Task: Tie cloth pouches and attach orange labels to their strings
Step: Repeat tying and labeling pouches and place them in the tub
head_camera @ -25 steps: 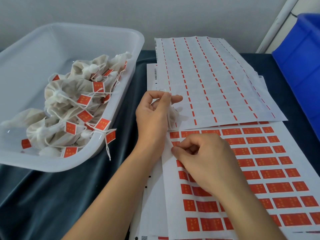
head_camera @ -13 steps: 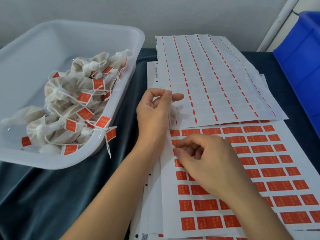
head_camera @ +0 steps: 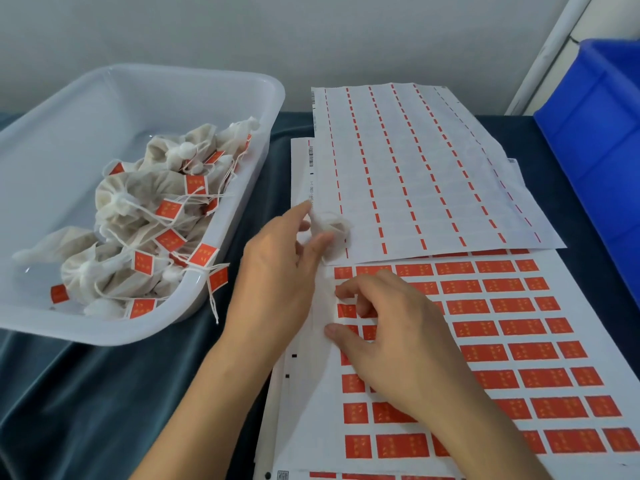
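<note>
A small white cloth pouch (head_camera: 334, 229) lies on the lower left corner of a used label sheet. My left hand (head_camera: 280, 261) holds it between its fingers, with the index finger stretched out straight above it. The sheet of orange labels (head_camera: 498, 344) lies flat in front of me. My right hand (head_camera: 391, 337) rests on its left column, bent fingertips on the labels and thumb on the sheet's left edge. I see no label lifted between those fingers.
A translucent white tub (head_camera: 239, 81) at the left holds several tied pouches (head_camera: 138, 216) with orange labels on their strings. Used label sheets (head_camera: 415, 161) lie at the back. A blue crate (head_camera: 599, 140) stands at the right. Dark blue cloth (head_camera: 97, 393) covers the table.
My left hand has uncurled, its index finger now straight, with the pouch lower on the used sheet. My right thumb and fingers have spread apart on the label sheet.
</note>
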Tool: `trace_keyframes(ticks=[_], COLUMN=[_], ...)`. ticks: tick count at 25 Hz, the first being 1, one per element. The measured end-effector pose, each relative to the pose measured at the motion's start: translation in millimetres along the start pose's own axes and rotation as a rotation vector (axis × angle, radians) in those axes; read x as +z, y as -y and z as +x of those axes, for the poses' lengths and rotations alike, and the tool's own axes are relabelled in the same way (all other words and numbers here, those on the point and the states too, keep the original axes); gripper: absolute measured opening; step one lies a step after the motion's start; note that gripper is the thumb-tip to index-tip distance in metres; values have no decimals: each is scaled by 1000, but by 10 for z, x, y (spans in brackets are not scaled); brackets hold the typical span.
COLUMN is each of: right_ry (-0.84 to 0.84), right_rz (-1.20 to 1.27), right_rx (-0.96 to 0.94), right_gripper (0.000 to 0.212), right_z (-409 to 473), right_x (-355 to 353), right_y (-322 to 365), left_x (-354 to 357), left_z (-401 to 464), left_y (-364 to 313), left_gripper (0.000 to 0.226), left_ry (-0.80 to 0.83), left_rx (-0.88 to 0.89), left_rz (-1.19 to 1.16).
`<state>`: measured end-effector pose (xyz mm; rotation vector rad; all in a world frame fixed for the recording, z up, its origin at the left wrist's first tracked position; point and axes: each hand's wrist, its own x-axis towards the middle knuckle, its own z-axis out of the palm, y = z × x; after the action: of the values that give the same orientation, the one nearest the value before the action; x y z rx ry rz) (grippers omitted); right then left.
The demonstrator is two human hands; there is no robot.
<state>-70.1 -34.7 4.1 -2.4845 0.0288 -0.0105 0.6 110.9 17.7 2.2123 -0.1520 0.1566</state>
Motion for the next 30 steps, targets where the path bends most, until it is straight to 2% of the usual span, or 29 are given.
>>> trace_keyframes(ticks=[5, 9, 14, 16, 18, 24, 30], right_ry=[-32, -30, -125, -141, -146, -153, -175], right_rz=[36, 161, 351, 401, 422, 397, 413], right_rx=[36, 77, 94, 86, 82, 106, 110], right_gripper=[39, 35, 31, 27, 23, 19, 19], right_z=[39, 60, 34, 30, 47, 68, 24], right_x=[7, -64, -92, -101, -101, -94, -106], right_y=[30, 23, 15, 25, 29, -14, 1], left_x=[-5, -4, -32, -54, -54, -132, -76], left_z=[-266, -376, -296, -262, -272, -253, -312], left_y=[-22, -64, -125, -146, -145, -15, 31], left_gripper=[43, 38, 44, 38, 28, 12, 16], left_ry=[30, 59, 161, 227, 292, 406, 348], left_rx=[-115, -237, -432, -496, -509, -522, -516], left_rz=[95, 80, -199, -361, -479, -553, -675])
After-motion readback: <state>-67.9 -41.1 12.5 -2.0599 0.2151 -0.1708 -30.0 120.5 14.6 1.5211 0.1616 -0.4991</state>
